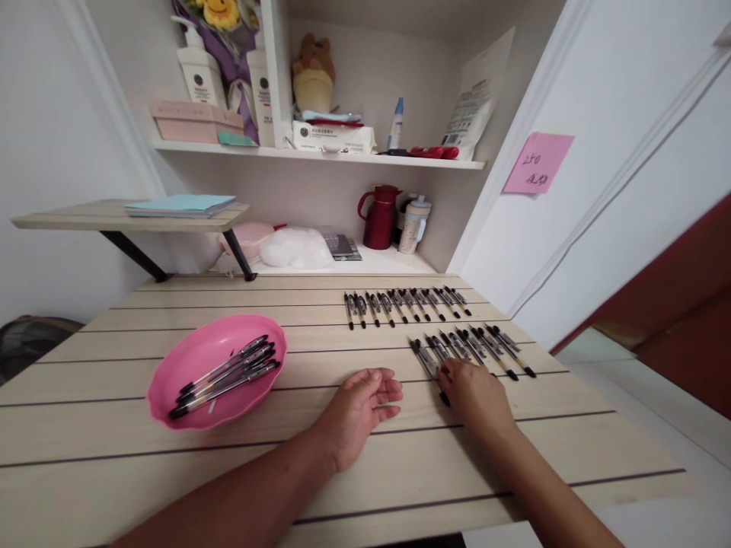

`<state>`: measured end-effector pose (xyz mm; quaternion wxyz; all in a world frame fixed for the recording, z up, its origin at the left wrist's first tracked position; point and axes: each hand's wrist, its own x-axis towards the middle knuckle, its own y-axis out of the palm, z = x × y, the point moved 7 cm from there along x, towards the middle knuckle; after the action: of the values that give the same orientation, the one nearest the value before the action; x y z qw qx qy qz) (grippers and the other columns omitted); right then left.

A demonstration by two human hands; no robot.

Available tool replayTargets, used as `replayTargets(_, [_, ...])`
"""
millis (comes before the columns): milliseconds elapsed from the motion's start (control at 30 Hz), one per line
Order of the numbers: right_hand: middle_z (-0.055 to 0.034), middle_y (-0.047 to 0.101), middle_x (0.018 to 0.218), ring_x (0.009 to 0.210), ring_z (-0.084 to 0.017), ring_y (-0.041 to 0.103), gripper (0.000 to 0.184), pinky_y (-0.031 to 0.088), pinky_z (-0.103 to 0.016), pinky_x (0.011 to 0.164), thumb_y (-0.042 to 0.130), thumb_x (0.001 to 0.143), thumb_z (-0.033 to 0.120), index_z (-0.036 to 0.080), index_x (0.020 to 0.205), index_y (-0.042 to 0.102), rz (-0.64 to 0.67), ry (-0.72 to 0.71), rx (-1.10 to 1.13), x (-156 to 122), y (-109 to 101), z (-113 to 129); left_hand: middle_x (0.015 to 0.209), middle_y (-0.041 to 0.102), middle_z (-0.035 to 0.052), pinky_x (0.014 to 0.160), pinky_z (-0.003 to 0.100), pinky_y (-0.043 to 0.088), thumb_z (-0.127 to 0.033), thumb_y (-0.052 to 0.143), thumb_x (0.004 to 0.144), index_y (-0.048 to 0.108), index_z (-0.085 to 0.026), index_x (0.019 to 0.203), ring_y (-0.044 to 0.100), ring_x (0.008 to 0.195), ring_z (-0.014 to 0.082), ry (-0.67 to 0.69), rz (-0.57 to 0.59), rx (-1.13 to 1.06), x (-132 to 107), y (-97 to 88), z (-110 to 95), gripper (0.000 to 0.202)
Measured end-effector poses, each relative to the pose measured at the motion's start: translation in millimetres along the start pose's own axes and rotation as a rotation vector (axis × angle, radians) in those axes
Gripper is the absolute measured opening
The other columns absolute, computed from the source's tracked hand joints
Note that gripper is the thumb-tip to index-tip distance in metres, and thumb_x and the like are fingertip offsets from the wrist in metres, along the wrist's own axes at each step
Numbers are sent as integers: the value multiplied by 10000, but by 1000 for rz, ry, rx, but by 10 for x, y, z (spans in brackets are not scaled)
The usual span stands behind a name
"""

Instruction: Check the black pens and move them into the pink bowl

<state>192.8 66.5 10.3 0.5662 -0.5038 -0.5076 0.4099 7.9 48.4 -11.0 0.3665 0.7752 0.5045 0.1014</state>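
Note:
My right hand (478, 394) is at the left end of the front row of pens, its fingers closed on a black-capped pen (426, 361) that lies slanted on the table. Part of that pen and the lower ends of its neighbours are hidden behind my fingers. To the left, my left hand (361, 411) hovers over the tabletop with the palm turned sideways, fingers apart and nothing in it. Farther back lies a second row of similar pens (404, 306), side by side. A pink scalloped bowl (171, 373) on the left holds several more pens (228, 376).
The slatted wooden table (343, 487) runs back to a white shelf unit (365, 158). A raised wooden stand (62, 215) with blue paper (180, 204) is at the back left. A red jug (381, 217) and a pale tumbler (415, 224) stand behind the pens.

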Motion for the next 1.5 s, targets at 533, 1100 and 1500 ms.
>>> replayTargets(533, [-85, 662, 771, 695, -194, 611, 239, 301, -260, 527, 412, 831, 292, 180, 727, 595, -11, 17, -11, 39, -34, 28, 898, 599, 116, 802, 358, 391, -348, 573, 764, 589, -131, 921, 546, 860, 193, -2, 11, 6, 7, 0, -4, 268])
replayTargets(1100, [-59, 660, 705, 659, -176, 596, 196, 275, -241, 506, 451, 803, 260, 197, 716, 615, 10, 25, 60, 42, -43, 23, 900, 607, 111, 818, 368, 375, -358, 591, 751, 602, -141, 903, 554, 865, 199, -12, 19, -10, 18, -10, 9, 266])
replayTargets(1500, [-60, 653, 668, 630, -171, 600, 277, 273, -248, 496, 408, 848, 329, 195, 691, 593, -10, 66, 88, -20, -64, -6, 891, 611, 113, 812, 365, 379, -354, 589, 755, 601, -139, 901, 555, 857, 197, -16, 24, -12, 18, -10, 7, 260])
